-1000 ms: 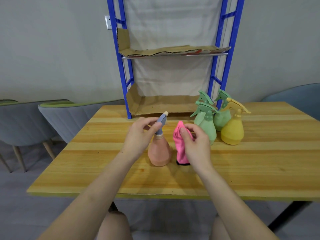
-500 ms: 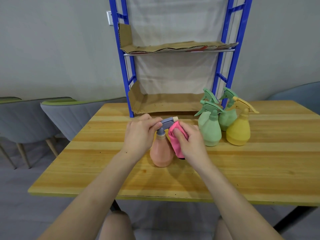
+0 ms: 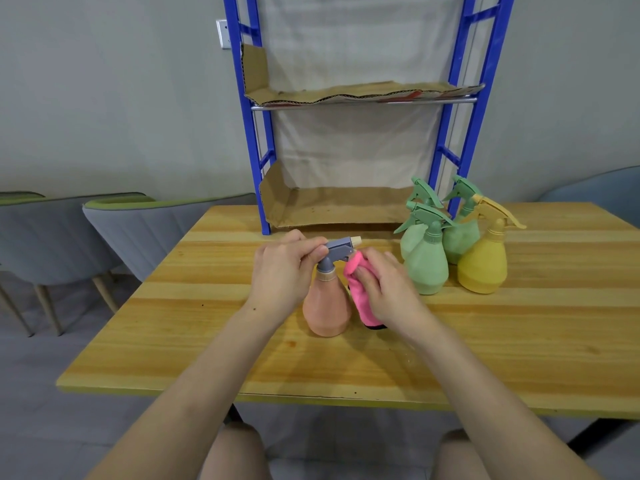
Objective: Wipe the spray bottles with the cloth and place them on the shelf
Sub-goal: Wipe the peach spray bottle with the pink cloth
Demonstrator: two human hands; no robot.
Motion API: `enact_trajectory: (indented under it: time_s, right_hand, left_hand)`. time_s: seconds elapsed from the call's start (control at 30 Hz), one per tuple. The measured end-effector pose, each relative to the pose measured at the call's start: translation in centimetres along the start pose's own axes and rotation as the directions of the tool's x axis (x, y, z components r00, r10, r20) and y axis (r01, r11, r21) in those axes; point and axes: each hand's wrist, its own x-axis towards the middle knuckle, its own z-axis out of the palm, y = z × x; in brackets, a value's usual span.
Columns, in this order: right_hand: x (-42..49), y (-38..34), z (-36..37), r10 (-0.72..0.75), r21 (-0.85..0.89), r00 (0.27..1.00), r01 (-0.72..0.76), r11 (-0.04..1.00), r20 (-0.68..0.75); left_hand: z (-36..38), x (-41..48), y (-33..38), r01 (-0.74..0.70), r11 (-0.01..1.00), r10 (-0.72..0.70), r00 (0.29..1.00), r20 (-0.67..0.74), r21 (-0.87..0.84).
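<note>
A salmon-pink spray bottle (image 3: 327, 308) with a grey trigger head stands upright on the wooden table (image 3: 207, 341). My left hand (image 3: 284, 271) pinches the back of that grey head. My right hand (image 3: 384, 289) holds a pink cloth (image 3: 360, 299) against the bottle's right side, under the nozzle. To the right stand three green spray bottles (image 3: 427, 265) and a yellow one (image 3: 483, 265), close together. Behind them is a blue metal shelf (image 3: 258, 150) with cardboard-lined levels.
The shelf's lower cardboard tray (image 3: 332, 206) sits at table height at the back; an upper cardboard level (image 3: 346, 93) is above. Grey chairs with green trim (image 3: 145, 223) stand left of the table. Another chair (image 3: 602, 188) shows at the far right.
My right hand brought the pink cloth from beside the bottle up against its neck and side. My left hand shifted its pinch on the grey trigger head, which now points right.
</note>
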Motion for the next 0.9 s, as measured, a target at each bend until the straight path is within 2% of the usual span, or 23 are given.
enact_trajectory:
  time_s: [0.07, 0.2, 0.27, 0.43, 0.53, 0.63, 0.73, 0.83, 0.9]
  right_hand:
    - [-0.1, 0.0, 0.4, 0.034, -0.008, 0.999, -0.034, 0.999, -0.014]
    - [-0.2, 0.4, 0.7, 0.099, -0.170, 0.994, -0.107, 0.980, -0.052]
    - [-0.3, 0.5, 0.5, 0.106, -0.176, 0.992, -0.118, 0.977, -0.074]
    - [-0.1, 0.3, -0.5, 0.205, 0.049, 0.979, -0.205, 0.978, 0.010]
    - [-0.4, -0.2, -1.2, 0.214, 0.138, 0.975, -0.221, 0.965, 0.061]
    - [-0.8, -0.5, -0.9, 0.278, 0.241, 0.960, -0.277, 0.930, 0.031]
    - [-1.8, -0.5, -0.2, 0.378, 0.332, 0.925, -0.350, 0.876, -0.022]
    - [-3.1, -1.2, 0.0, 0.509, 0.416, 0.860, -0.449, 0.790, -0.038]
    - [-3.6, -1.6, -0.1, 0.508, 0.437, 0.860, -0.439, 0.785, -0.049]
  left_hand:
    - [0.0, -0.1, 0.0, 0.017, 1.000, -0.017, 1.000, -0.001, -0.006]
    - [0.0, 0.1, 0.0, 0.037, 0.999, -0.038, 0.999, 0.007, 0.011]
    - [0.1, 0.2, 0.2, 0.047, 0.998, -0.047, 0.999, 0.013, 0.036]
    - [-0.2, 0.1, 0.4, 0.070, 0.994, -0.072, 0.997, 0.029, 0.082]
    - [-0.4, 0.2, 0.7, 0.091, 0.988, -0.098, 0.994, 0.051, 0.127]
    - [-0.4, 0.0, 0.9, 0.104, 0.986, -0.111, 0.993, 0.051, 0.128]
    - [-0.4, -0.4, 1.1, 0.112, 0.989, -0.115, 0.993, 0.016, 0.099]
    - [-0.2, -0.7, 1.2, 0.166, 0.986, -0.166, 0.986, -0.005, 0.026]
    - [0.0, -0.6, 1.0, 0.224, 0.972, -0.223, 0.975, 0.020, -0.076]
